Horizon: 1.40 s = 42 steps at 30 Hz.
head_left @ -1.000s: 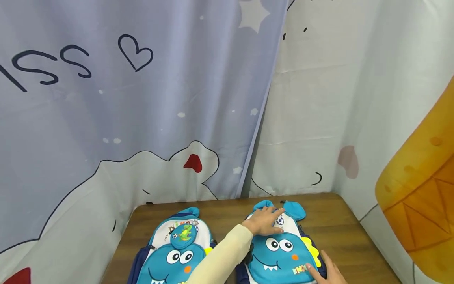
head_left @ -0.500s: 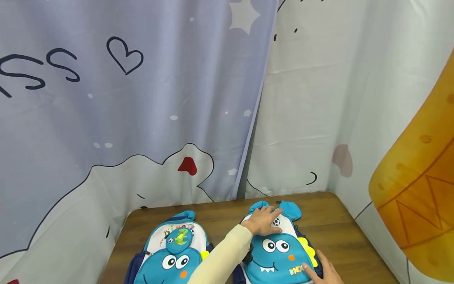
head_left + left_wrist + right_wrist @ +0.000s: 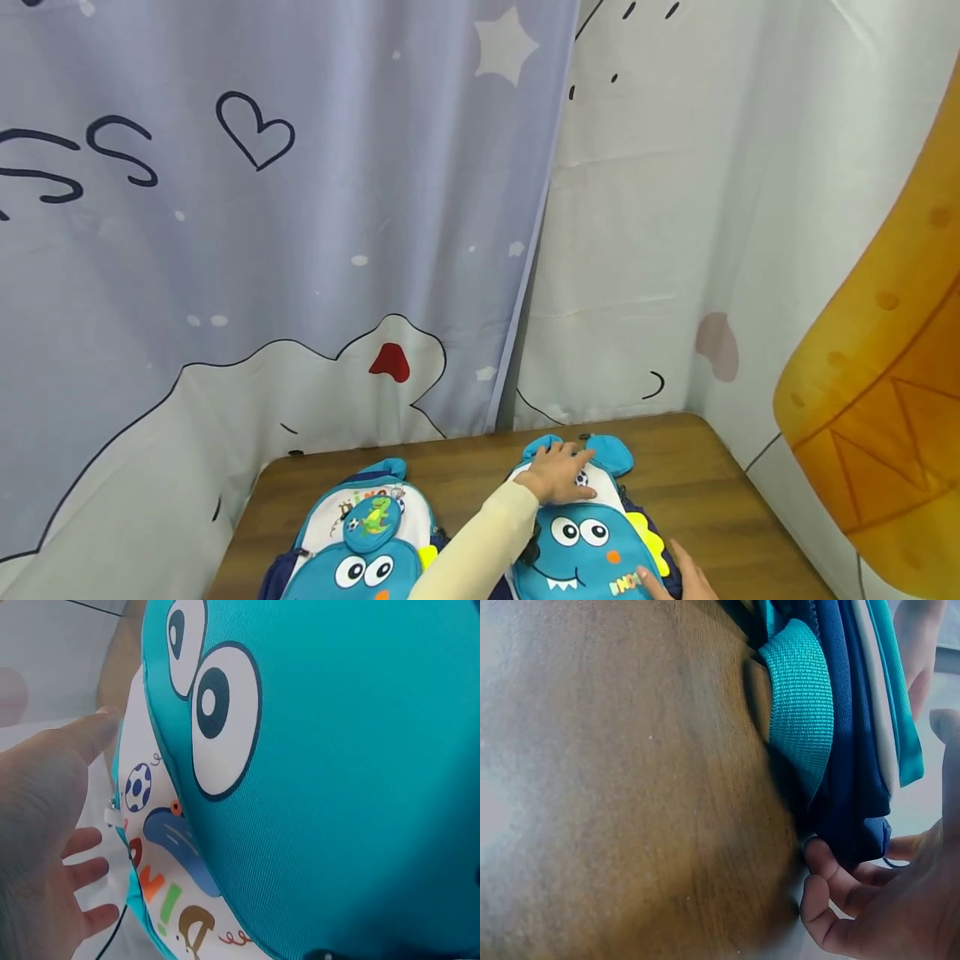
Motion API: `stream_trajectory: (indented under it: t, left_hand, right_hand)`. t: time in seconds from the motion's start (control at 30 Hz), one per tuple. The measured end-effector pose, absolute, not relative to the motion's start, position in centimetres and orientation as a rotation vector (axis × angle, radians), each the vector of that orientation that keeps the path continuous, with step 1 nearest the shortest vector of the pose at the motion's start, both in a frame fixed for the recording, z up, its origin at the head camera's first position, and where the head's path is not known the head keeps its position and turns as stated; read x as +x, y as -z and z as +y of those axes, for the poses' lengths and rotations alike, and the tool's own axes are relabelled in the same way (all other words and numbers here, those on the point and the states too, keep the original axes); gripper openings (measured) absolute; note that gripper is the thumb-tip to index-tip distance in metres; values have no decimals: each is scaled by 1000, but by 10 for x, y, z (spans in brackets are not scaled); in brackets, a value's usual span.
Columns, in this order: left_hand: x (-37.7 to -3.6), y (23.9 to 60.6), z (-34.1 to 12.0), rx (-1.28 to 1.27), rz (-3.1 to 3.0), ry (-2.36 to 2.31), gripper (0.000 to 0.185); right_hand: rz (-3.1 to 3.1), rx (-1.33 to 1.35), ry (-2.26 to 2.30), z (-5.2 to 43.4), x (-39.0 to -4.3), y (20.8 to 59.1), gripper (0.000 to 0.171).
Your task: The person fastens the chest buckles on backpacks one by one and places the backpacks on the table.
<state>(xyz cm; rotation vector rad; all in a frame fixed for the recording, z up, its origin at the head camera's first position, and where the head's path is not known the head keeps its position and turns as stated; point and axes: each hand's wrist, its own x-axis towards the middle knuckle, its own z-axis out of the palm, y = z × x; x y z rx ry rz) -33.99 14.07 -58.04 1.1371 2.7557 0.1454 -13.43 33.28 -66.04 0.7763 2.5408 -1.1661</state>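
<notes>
Two blue dinosaur-face backpacks lie flat side by side on a wooden table. My left hand, on a cream-sleeved arm, lies flat with straight fingers on the white top part of the right backpack, just above its cartoon eyes. The left wrist view shows that hand spread beside the big blue face. My right hand holds the same backpack's lower right side. In the right wrist view its fingers curl around the navy edge next to a teal strap.
The left backpack lies untouched, close beside my left forearm. Printed curtains hang right behind the table's far edge and along its right side. A large orange shape fills the right of the head view.
The head view has shifted slightly to the right and down. Both hands stay on the right backpack in nearly the same places.
</notes>
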Motion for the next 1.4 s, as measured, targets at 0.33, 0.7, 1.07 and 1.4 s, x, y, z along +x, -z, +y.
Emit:
stream_trajectory:
  t: [0.33,0.7,1.07,1.4]
  left_hand:
    - [-346,593,154,1128,2725,-120,71]
    - [-354,601,163,1137,2736,32,64]
    - [-356,602,168,1136,2717,30,68]
    - [-368,610,171,1110,2704,10,77]
  right_hand:
    - [2542,859,1137,325,-133,655,133]
    - [2559,830,1105,324,-142,653,133]
    - [2608,819,1019,327,-147,654,132]
    - [2600,837,1079,326,-149,653,129]
